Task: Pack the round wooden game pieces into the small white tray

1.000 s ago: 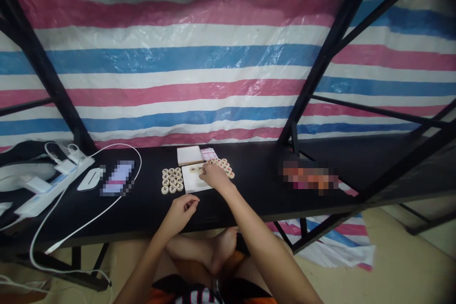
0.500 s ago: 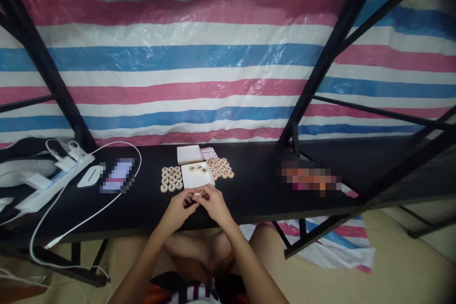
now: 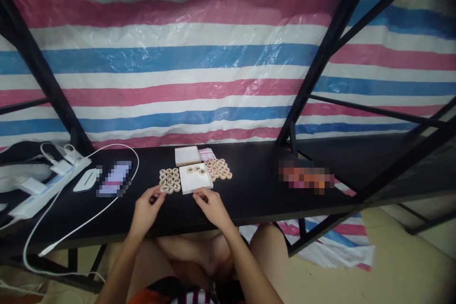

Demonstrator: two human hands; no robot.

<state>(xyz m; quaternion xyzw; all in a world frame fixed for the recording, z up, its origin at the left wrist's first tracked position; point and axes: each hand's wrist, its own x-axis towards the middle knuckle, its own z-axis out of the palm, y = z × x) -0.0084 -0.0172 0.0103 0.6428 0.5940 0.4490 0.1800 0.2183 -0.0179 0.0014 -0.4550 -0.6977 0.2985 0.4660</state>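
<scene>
My left hand is at the near left corner of the rows of black-marked Chinese chess pieces. Its thumb and fingers pinch a round chess piece beside the bottom row. My right hand rests at the near edge of a shallow white box, its thumb and forefinger closed on that rim. Three chess pieces lie inside this box, toward its far side. Red-marked chess pieces are grouped against the box's right side.
Behind stands a second white box part, with a printed paper beside it. On the left lie a blurred phone, a white device, a power strip and a cable. A blurred orange item is on the right.
My hands have parted. The left has moved left with the piece, to the black-marked rows; the right has come down onto the box's near edge. The view has shifted slightly.
</scene>
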